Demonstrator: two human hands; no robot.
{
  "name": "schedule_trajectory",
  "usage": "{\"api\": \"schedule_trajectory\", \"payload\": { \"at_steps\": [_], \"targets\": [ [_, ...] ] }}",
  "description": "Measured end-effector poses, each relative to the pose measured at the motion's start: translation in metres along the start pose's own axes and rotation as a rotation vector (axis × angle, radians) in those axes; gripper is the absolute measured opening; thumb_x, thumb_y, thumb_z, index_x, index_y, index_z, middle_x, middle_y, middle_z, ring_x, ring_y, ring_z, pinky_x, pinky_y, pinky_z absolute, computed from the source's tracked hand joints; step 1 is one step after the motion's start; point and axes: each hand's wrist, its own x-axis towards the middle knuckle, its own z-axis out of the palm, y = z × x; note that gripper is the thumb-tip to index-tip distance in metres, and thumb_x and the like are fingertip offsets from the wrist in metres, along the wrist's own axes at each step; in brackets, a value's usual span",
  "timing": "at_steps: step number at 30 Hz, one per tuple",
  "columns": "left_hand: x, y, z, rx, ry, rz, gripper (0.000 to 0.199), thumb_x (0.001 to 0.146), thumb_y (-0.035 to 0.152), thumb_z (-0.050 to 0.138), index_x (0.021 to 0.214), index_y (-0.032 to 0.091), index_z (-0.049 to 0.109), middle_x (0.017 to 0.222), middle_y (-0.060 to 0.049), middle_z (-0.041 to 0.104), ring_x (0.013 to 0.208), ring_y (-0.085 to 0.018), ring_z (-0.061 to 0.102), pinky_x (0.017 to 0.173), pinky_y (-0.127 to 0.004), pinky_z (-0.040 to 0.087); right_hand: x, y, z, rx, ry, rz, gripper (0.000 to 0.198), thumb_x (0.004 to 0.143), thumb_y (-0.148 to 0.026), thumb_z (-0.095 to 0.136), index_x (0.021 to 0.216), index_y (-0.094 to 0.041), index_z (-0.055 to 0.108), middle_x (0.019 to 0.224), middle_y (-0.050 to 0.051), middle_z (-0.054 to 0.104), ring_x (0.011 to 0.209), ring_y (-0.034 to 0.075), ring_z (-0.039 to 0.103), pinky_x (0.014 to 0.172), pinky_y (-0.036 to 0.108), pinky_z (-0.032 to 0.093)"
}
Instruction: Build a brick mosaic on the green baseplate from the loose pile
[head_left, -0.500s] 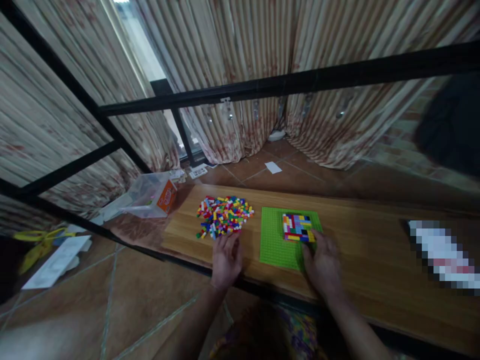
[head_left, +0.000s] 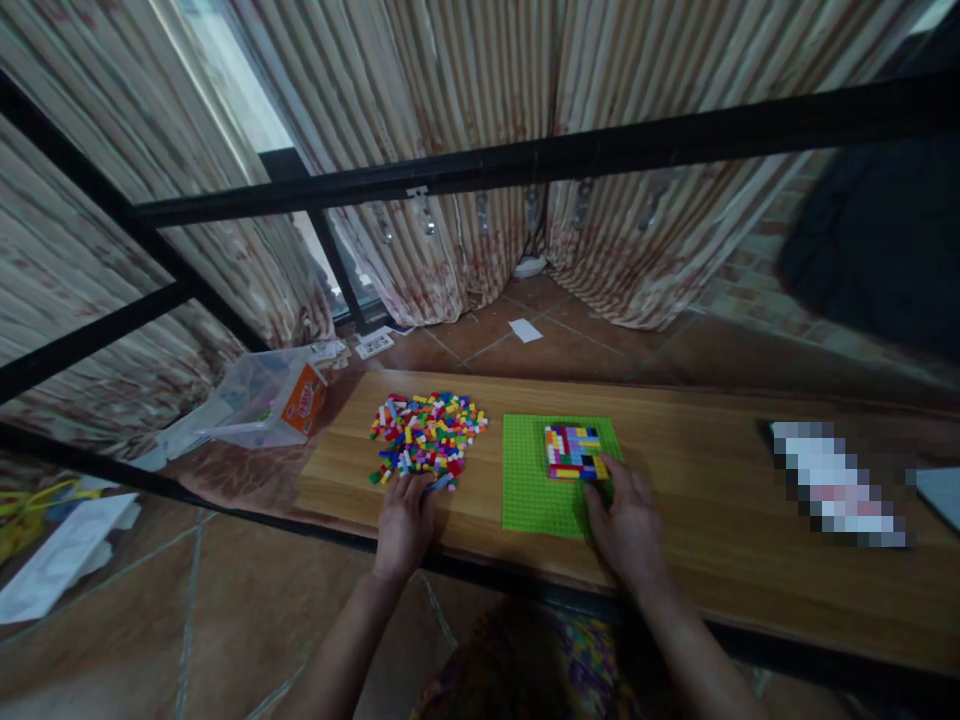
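Loose toy bricks of many colours lie in a pile [head_left: 431,430] on the wooden tabletop. At its near edge, my left hand [head_left: 405,520] bends its fingers down among the bricks. A light blue brick [head_left: 441,482] lies beside the fingertips; what they hold, if anything, is hidden. To the right is a green studded baseplate [head_left: 521,480] with a multicoloured brick build [head_left: 574,452] standing on its upper right part. My right hand [head_left: 626,520] has its forefinger and thumb around the build's near right corner, which they partly cover.
A pixelated, pale flat item [head_left: 832,485] lies at the table's right, near another pale object [head_left: 937,490]. A clear plastic box [head_left: 262,400] with an orange label stands beyond the left end. Black metal bars [head_left: 480,178] and curtains [head_left: 450,80] are behind the table.
My left hand has shifted left along the near edge of the pile. My right hand stays at the build's corner. The whole view has turned slightly to the right.
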Motion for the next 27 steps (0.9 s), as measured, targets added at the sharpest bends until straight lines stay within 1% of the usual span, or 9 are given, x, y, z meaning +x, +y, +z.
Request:
{"api": "schedule_trajectory", "payload": {
  "at_steps": [3, 6, 11, 14, 17, 20, 23, 25, 27],
  "targets": [
    [0.001, 0.009, -0.001, -0.037, 0.009, 0.011, 0.019, 0.092, 0.027, 0.049, 0.103, 0.021, 0.062, 0.099, -0.008, 0.066, 0.096, -0.022, 0.062, 0.085, -0.036, 0.052, -0.001, 0.000, -0.003, 0.039, 0.008, 0.022, 0.042, 0.090, -0.035, 0.046, 0.127, -0.018, 0.050, 0.115, 0.015, 0.060, 0.107, 0.029, 0.054, 0.093, 0.049, 0.045],
    [0.005, 0.029, 0.003, -0.096, -0.009, 0.025, 0.022, 0.093, 0.025, 0.046, 0.108, 0.020, 0.062, 0.102, -0.008, 0.065, 0.097, -0.021, 0.063, 0.086, -0.034, 0.053, 0.000, -0.002, -0.007, 0.080, 0.011, 0.055, 0.039, 0.089, -0.033, 0.047, 0.124, -0.017, 0.053, 0.114, 0.015, 0.061, 0.107, 0.028, 0.054, 0.094, 0.048, 0.045],
    [0.016, 0.072, 0.020, -0.246, -0.094, 0.061, 0.025, 0.094, 0.022, 0.042, 0.109, 0.021, 0.062, 0.099, -0.007, 0.065, 0.094, -0.019, 0.063, 0.084, -0.033, 0.053, 0.003, -0.007, -0.010, 0.122, 0.005, 0.091, 0.037, 0.089, -0.029, 0.047, 0.122, -0.015, 0.054, 0.111, 0.015, 0.062, 0.106, 0.027, 0.055, 0.094, 0.046, 0.046],
    [0.022, 0.090, 0.034, -0.346, -0.143, 0.046, 0.024, 0.094, 0.022, 0.043, 0.107, 0.021, 0.063, 0.096, -0.007, 0.066, 0.093, -0.018, 0.063, 0.083, -0.033, 0.053, 0.003, -0.009, -0.011, 0.137, 0.012, 0.110, 0.036, 0.088, -0.028, 0.047, 0.122, -0.016, 0.055, 0.112, 0.014, 0.062, 0.106, 0.027, 0.056, 0.094, 0.047, 0.046],
    [0.032, 0.098, 0.047, -0.438, -0.161, -0.005, 0.024, 0.095, 0.022, 0.042, 0.105, 0.020, 0.064, 0.095, -0.007, 0.066, 0.089, -0.017, 0.065, 0.079, -0.031, 0.054, 0.003, -0.010, -0.012, 0.157, 0.015, 0.121, 0.036, 0.088, -0.027, 0.047, 0.122, -0.017, 0.055, 0.112, 0.014, 0.062, 0.106, 0.026, 0.056, 0.093, 0.047, 0.046],
    [0.050, 0.102, 0.058, -0.500, -0.177, -0.071, 0.024, 0.094, 0.021, 0.043, 0.103, 0.019, 0.064, 0.095, -0.006, 0.067, 0.077, -0.015, 0.066, 0.070, -0.028, 0.054, 0.004, -0.010, -0.012, 0.170, 0.016, 0.128, 0.035, 0.088, -0.026, 0.046, 0.121, -0.018, 0.056, 0.112, 0.013, 0.062, 0.105, 0.026, 0.056, 0.093, 0.046, 0.046],
    [0.069, 0.107, 0.064, -0.548, -0.232, -0.146, 0.024, 0.092, 0.019, 0.044, 0.105, 0.019, 0.064, 0.094, -0.005, 0.069, 0.068, -0.013, 0.066, 0.064, -0.026, 0.054, 0.004, -0.010, -0.012, 0.176, 0.010, 0.137, 0.034, 0.088, -0.026, 0.046, 0.120, -0.018, 0.057, 0.110, 0.012, 0.063, 0.104, 0.025, 0.057, 0.093, 0.045, 0.046],
    [0.079, 0.110, 0.065, -0.552, -0.263, -0.185, 0.025, 0.091, 0.017, 0.044, 0.106, 0.018, 0.064, 0.093, -0.005, 0.071, 0.069, -0.014, 0.067, 0.066, -0.027, 0.054, 0.005, -0.010, -0.012, 0.179, 0.003, 0.144, 0.034, 0.088, -0.025, 0.046, 0.119, -0.017, 0.057, 0.111, 0.012, 0.063, 0.105, 0.025, 0.057, 0.093, 0.044, 0.046],
    [0.085, 0.112, 0.067, -0.531, -0.274, -0.189, 0.025, 0.090, 0.016, 0.045, 0.105, 0.018, 0.064, 0.091, -0.005, 0.072, 0.075, -0.016, 0.069, 0.071, -0.029, 0.055, 0.005, -0.010, -0.012, 0.180, 0.003, 0.151, 0.033, 0.088, -0.025, 0.047, 0.119, -0.017, 0.057, 0.111, 0.012, 0.063, 0.106, 0.025, 0.056, 0.094, 0.044, 0.046]
  ]
}}
